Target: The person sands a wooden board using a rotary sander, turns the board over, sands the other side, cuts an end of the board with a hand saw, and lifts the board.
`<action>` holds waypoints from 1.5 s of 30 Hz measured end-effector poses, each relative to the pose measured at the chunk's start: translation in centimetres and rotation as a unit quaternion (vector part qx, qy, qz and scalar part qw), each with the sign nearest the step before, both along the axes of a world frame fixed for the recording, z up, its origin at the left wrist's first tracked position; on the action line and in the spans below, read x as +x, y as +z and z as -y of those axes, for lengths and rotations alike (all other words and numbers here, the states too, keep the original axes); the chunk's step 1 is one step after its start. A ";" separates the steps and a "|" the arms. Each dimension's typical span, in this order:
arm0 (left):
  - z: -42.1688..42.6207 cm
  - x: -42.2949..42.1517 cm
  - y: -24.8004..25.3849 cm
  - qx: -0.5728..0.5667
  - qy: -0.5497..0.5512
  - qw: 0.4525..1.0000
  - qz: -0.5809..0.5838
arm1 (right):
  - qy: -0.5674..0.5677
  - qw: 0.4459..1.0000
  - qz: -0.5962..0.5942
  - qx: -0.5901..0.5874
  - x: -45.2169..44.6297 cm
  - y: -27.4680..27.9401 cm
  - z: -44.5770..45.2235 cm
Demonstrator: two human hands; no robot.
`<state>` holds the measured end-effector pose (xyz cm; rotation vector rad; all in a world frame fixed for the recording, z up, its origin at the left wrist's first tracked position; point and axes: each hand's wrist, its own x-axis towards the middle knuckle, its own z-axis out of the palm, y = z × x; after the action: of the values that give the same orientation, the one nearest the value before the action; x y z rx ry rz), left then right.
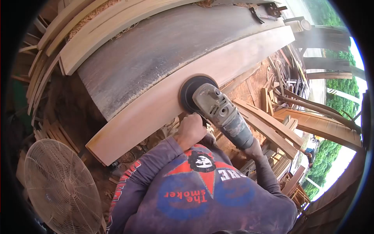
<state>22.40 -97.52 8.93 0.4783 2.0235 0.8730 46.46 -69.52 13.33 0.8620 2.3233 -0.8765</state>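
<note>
A disc sander [224, 111] with a scuffed grey body lies across the view ahead of my chest. Its round dark pad [191, 90] rests on the face of a long pale wooden board [156, 103]. Close beside the pad, my left hand [191, 129] is closed in a fist at the sander's front side, probably round a side handle that is mostly hidden. My right hand [253, 149] wraps the rear end of the sander's body, its fingers partly out of sight. The board lies along the near edge of a worn dark tabletop [156, 54].
A round wire-caged fan [64, 187] stands at lower left. Beyond the tabletop lie thick planks [105, 33] with shavings. At the far end are a clamp-like metal tool [256, 15] and a hammer. Cut timber [269, 124] is stacked at right; a distant person [309, 154] is visible outside.
</note>
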 end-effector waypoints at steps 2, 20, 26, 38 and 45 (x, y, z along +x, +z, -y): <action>-2.9 -0.8 0.1 -0.006 0.000 1.000 0.004 | -0.019 1.000 -0.014 -0.008 -0.9 0.5 -2.3; -24.5 -6.9 -0.1 0.052 -0.024 0.998 -0.040 | -0.090 0.995 -0.040 -0.029 -6.9 1.9 -19.9; -31.3 -9.0 -0.2 0.078 -0.037 0.996 -0.037 | -0.120 0.991 -0.050 -0.018 -7.2 1.8 -25.0; -43.7 -17.5 0.4 -0.001 -0.164 0.984 -0.066 | -0.182 0.981 -0.067 -0.019 -10.8 0.2 -30.0; -43.3 -19.9 1.1 -0.055 -0.073 0.965 -0.246 | -0.274 0.961 -0.033 -0.039 -14.8 -0.7 -24.5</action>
<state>2.47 -54.20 10.01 0.8350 2.4303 0.5847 31.69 -45.01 12.62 1.4971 2.1102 -1.2222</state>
